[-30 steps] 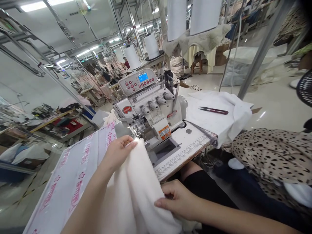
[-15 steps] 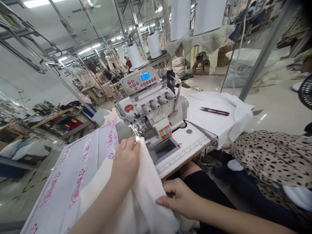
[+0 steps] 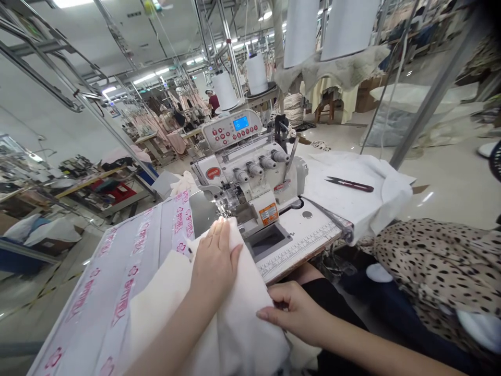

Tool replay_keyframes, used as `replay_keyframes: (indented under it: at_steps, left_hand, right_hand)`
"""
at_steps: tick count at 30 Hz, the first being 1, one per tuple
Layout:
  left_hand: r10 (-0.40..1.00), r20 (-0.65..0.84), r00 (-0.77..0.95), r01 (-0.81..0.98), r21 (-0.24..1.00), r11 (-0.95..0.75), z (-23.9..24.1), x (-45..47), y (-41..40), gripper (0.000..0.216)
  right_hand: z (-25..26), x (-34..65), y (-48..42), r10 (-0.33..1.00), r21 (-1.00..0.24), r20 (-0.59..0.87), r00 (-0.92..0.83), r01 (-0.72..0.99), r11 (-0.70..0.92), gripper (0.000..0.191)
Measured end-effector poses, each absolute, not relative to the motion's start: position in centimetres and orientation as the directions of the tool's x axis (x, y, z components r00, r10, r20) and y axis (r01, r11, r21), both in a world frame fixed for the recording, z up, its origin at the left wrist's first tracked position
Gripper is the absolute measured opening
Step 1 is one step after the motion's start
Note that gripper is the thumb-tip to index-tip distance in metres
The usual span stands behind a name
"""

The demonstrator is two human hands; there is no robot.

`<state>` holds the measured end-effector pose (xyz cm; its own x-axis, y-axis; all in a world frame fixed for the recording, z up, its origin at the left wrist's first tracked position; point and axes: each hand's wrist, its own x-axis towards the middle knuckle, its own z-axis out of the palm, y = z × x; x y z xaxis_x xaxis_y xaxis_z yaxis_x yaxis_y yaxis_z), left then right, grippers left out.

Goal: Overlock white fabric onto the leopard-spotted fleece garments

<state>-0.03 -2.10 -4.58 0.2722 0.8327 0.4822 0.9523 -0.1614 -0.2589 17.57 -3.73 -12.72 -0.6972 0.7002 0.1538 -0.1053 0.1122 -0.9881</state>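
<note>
My left hand (image 3: 214, 257) lies flat on a piece of white fabric (image 3: 250, 318), its fingers stretched out and pointing at the needle area of the overlock sewing machine (image 3: 250, 177). The fabric's far end is close to the presser foot (image 3: 224, 209); whether it is under the foot is hidden by my fingers. At the fabric's right edge, below the machine bed, my right hand (image 3: 299, 313) is closed in a pinch, thumb on top. The cloth hangs down toward my lap.
Thread snips (image 3: 349, 184) lie on white cloth (image 3: 368, 201) right of the machine. A tabletop with pink print (image 3: 129, 277) spreads to the left. Spotted fabric (image 3: 434, 261) is heaped at the right. Large thread cones (image 3: 348, 26) stand above, beside a slanting metal post (image 3: 430, 89).
My left hand has gone from bunched fingers gripping the fabric near the needle to lying flat with thumb apart. My right hand keeps its pinch. The view has shifted slightly.
</note>
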Motion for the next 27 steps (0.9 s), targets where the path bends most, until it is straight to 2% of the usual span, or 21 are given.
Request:
replay_keyframes:
  at_steps: [10,19,21,23,27]
  left_hand:
    - [0.922,0.379,0.082,0.996,-0.048,-0.069,-3.0,0.9,-0.9,0.038]
    - [0.965,0.263,0.004,0.989,0.138,-0.041,-1.9,0.4,-1.3,0.028]
    - [0.969,0.245,-0.024,0.992,0.129,-0.008,-1.9,0.1,-1.6,0.03]
    - [0.969,0.243,-0.045,0.997,0.07,0.029,-2.1,-0.1,-1.9,0.037]
    - [0.985,0.166,-0.056,0.998,0.043,0.05,-2.2,-0.4,-1.9,0.048]
  right_hand:
    - [-12.1,18.0,-2.3,0.722,-0.994,0.105,-0.683,-0.046,0.1,0.047]
    - [-10.6,19.6,-1.2,0.702,-0.976,0.146,-0.697,0.016,0.219,0.046]
    - [-9.7,20.6,-1.0,0.69,-0.974,0.145,-0.709,0.021,0.226,0.046]
    - [-9.0,21.4,-0.9,0.686,-0.969,0.143,-0.713,0.038,0.242,0.047]
    - [-9.1,21.7,-1.3,0.663,-0.933,0.234,-0.711,0.026,0.358,0.048]
